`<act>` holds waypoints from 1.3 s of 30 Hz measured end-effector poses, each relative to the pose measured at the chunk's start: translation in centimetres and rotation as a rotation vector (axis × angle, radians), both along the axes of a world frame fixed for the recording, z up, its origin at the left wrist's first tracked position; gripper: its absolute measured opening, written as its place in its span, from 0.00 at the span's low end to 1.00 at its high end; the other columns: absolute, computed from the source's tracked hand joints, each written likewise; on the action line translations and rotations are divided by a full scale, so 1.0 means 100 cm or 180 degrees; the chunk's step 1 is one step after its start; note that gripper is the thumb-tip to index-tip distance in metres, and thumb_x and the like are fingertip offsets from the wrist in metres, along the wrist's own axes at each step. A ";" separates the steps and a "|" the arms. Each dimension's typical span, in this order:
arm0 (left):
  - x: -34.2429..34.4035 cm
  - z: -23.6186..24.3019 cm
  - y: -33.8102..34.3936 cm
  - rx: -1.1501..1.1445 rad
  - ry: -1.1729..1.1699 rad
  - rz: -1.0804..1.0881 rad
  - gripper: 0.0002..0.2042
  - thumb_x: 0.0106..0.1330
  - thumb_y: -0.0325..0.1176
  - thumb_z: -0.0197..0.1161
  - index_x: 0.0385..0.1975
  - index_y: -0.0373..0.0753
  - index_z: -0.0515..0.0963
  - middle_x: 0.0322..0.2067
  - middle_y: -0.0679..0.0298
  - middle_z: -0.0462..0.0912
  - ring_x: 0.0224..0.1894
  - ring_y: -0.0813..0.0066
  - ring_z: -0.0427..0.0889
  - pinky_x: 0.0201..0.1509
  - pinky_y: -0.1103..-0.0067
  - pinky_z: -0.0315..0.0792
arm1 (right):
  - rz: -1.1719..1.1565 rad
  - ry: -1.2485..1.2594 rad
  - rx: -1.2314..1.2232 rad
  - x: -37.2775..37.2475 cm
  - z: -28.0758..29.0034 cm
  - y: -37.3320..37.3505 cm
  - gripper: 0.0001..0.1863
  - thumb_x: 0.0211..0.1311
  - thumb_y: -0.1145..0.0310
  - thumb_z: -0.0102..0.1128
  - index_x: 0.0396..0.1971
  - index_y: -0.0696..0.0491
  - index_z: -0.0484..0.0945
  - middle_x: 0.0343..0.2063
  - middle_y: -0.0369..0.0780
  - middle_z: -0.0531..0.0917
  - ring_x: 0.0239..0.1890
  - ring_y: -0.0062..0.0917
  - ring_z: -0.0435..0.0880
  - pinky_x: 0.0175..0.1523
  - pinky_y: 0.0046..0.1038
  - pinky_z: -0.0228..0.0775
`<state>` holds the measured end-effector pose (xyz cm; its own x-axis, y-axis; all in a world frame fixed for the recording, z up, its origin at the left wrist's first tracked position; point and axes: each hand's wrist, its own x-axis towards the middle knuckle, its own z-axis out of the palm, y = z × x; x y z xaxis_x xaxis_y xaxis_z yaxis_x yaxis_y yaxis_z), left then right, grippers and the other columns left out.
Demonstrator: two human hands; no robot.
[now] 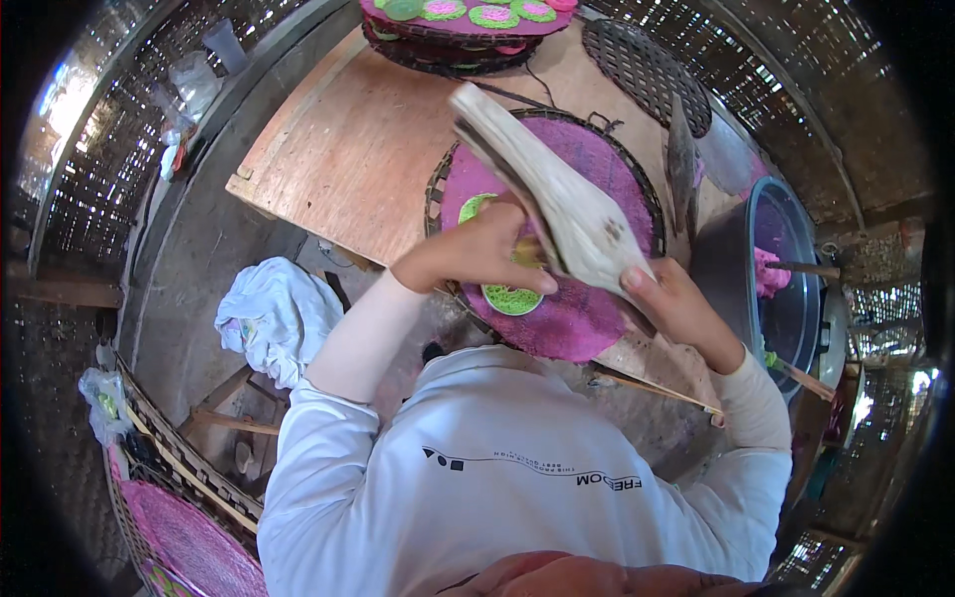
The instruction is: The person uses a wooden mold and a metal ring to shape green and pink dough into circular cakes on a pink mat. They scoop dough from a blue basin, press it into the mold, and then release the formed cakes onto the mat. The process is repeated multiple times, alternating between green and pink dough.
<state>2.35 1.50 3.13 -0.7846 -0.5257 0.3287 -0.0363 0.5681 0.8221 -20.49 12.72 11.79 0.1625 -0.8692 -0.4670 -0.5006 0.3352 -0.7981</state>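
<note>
A long pale wooden piece [567,194], wide near my body and narrowing away, slants across the middle of the view. My right hand [676,308] is closed round its near end, thumb on top. Beside it, my left hand [477,249] is curled over a round tray [438,189] lined with pink cloth [587,328]. Something yellowish [527,251] shows between its thumb and fingers, mostly hidden by the hand and the wood. Bright green strands [512,298] in a pale-rimmed round lie under that hand, and more green [475,207] shows beyond it.
A plywood table [328,149] carries the tray. Stacked trays with green and pink rounds [468,30] stand at the far edge, a dark woven tray [647,75] to their right. A deep tub [766,229] with pink dough [768,274] stands right. White cloth [279,313] hangs left.
</note>
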 end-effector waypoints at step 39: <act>0.026 0.019 0.021 0.0645 0.1092 0.1399 0.14 0.43 0.23 0.64 0.32 0.33 0.75 0.30 0.61 0.80 0.29 0.71 0.79 0.34 0.77 0.72 | -0.0758 -0.0042 -0.1796 0.002 -0.098 0.039 0.43 0.45 0.55 0.65 0.59 0.58 0.55 0.54 0.47 0.66 0.57 0.33 0.64 0.62 0.38 0.49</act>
